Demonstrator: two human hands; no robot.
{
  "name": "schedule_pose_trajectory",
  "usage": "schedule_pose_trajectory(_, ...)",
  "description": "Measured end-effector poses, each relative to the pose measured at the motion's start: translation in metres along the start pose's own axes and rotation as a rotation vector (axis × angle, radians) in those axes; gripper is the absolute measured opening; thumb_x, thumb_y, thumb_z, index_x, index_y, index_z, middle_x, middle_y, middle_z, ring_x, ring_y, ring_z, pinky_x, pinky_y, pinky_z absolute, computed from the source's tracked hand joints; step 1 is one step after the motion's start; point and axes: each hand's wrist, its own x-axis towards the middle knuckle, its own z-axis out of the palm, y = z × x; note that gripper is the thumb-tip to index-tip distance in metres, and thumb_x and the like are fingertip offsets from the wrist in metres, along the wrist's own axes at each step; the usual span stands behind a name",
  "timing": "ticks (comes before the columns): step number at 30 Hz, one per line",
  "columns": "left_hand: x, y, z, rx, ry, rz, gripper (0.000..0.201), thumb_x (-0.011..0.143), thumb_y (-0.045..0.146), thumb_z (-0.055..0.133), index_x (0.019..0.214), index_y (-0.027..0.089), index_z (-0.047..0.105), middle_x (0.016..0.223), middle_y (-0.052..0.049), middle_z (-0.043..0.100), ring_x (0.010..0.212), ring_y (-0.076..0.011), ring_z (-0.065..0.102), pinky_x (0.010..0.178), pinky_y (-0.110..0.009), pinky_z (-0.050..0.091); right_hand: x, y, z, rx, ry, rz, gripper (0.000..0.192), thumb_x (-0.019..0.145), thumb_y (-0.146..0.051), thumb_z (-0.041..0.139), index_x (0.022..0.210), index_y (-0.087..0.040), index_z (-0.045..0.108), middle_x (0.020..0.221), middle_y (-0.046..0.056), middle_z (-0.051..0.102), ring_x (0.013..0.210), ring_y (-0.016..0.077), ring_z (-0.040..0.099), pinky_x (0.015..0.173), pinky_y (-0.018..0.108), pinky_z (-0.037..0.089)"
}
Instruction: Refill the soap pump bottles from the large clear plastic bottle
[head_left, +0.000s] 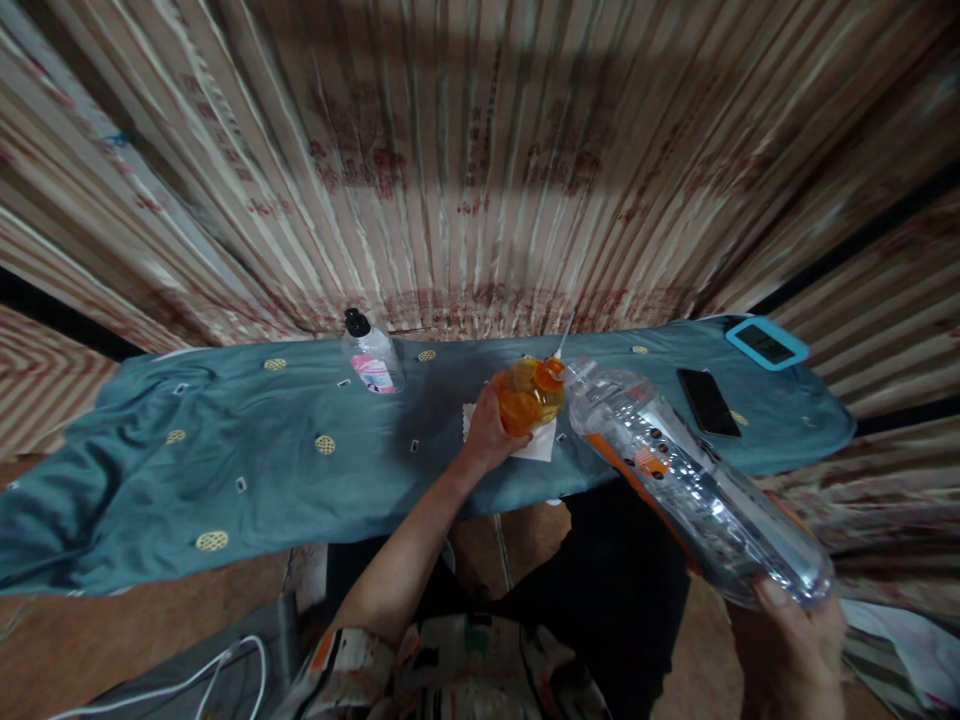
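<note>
My left hand (pixel 489 432) is wrapped round a small orange bottle (pixel 525 400), tilted to the right above a white paper napkin (pixel 537 447). My right hand (pixel 799 625) grips the base of a large clear plastic bottle (pixel 690 485) with an orange and white label. This big bottle slopes down to the left, and its neck meets the orange bottle's mouth. Whether liquid is passing between them, I cannot tell. A thin pale stick (pixel 564 335) stands out behind the two mouths.
A clear pump bottle (pixel 373 358) with a pink label stands left on the blue-green cloth (pixel 262 420) covering the narrow table. To the right lie a black phone (pixel 708 402) and a light-blue framed digital display (pixel 766 343). Patterned curtains (pixel 480 180) hang behind. A white cable (pixel 225 655) lies lower left.
</note>
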Motion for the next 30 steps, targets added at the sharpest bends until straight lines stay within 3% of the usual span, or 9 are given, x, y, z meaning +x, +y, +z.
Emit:
schedule_pose_trajectory(9, 0.0, 0.005, -0.001, -0.015, -0.014, 0.015, 0.101, 0.06, 0.017, 0.095, 0.152, 0.024, 0.053, 0.153, -0.013, 0.065, 0.145, -0.0375, 0.061, 0.132, -0.06, 0.045, -0.001, -0.002, 0.004, -0.002, 0.015, -0.015, 0.087, 0.059, -0.056, 0.094, 0.138, -0.028, 0.07, 0.134, 0.015, 0.067, 0.119, 0.0406, 0.068, 0.086, 0.059, 0.068)
schedule_pose_trajectory(18, 0.0, 0.005, -0.001, -0.005, -0.006, 0.0, 0.104, 0.059, 0.015, 0.097, 0.153, 0.025, 0.053, 0.155, -0.012, 0.065, 0.148, -0.0386, 0.059, 0.134, -0.061, 0.042, -0.004, -0.005, 0.007, -0.015, 0.031, 0.015, 0.097, 0.059, -0.059, 0.094, 0.146, -0.025, 0.067, 0.134, 0.014, 0.067, 0.133, 0.0425, 0.063, 0.091, 0.054, 0.067)
schedule_pose_trajectory(22, 0.0, 0.005, -0.001, -0.014, -0.015, 0.007, 0.102, 0.06, 0.015, 0.095, 0.152, 0.023, 0.052, 0.153, -0.013, 0.065, 0.147, -0.0385, 0.06, 0.133, -0.061, 0.043, 0.007, 0.007, -0.006, -0.044, 0.007, 0.029, 0.107, 0.058, -0.058, 0.092, 0.155, -0.028, 0.062, 0.147, 0.016, 0.062, 0.12, 0.0404, 0.067, 0.085, 0.057, 0.067)
schedule_pose_trajectory(25, 0.0, 0.005, -0.002, -0.015, -0.012, -0.004, 0.103, 0.059, 0.015, 0.096, 0.152, 0.023, 0.052, 0.153, -0.013, 0.065, 0.146, -0.0384, 0.061, 0.133, -0.06, 0.043, 0.021, 0.021, -0.02, -0.011, -0.001, 0.019, 0.108, 0.046, -0.052, 0.094, 0.148, -0.029, 0.067, 0.142, 0.016, 0.065, 0.099, 0.0351, 0.069, 0.075, 0.057, 0.067)
schedule_pose_trajectory(30, 0.0, 0.005, -0.002, -0.01, -0.019, -0.001, 0.105, 0.059, 0.016, 0.096, 0.153, 0.024, 0.05, 0.156, -0.014, 0.064, 0.149, -0.039, 0.058, 0.133, -0.061, 0.042, 0.027, 0.028, -0.026, 0.024, 0.03, 0.022, 0.106, 0.042, -0.049, 0.096, 0.143, -0.03, 0.071, 0.138, 0.015, 0.068, 0.091, 0.0324, 0.069, 0.066, 0.054, 0.067)
